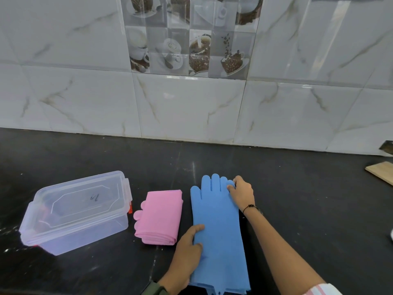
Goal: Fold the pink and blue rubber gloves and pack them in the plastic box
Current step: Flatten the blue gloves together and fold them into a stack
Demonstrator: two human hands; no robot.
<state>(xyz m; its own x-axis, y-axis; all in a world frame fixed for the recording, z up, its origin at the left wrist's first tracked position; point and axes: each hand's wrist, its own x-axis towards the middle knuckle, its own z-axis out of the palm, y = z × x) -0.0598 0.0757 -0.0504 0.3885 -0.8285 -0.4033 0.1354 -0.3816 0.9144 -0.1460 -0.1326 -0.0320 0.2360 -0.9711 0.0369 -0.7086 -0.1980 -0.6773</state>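
The blue rubber gloves (217, 226) lie flat and stacked on the black counter, fingers pointing toward the wall. My left hand (188, 250) presses on their left edge near the middle, fingers spread on the rubber. My right hand (241, 191) grips the little-finger side of the blue gloves at the top right. The pink gloves (160, 216) sit folded into a thick rectangle just left of the blue ones, fingertips sticking out on the left. The clear plastic box (74, 211) stands at the far left with its lid on.
The black counter (297, 199) runs back to a marble-tiled wall (191, 107). A wooden board (380, 171) pokes in at the right edge. The box has orange-red clips on its side.
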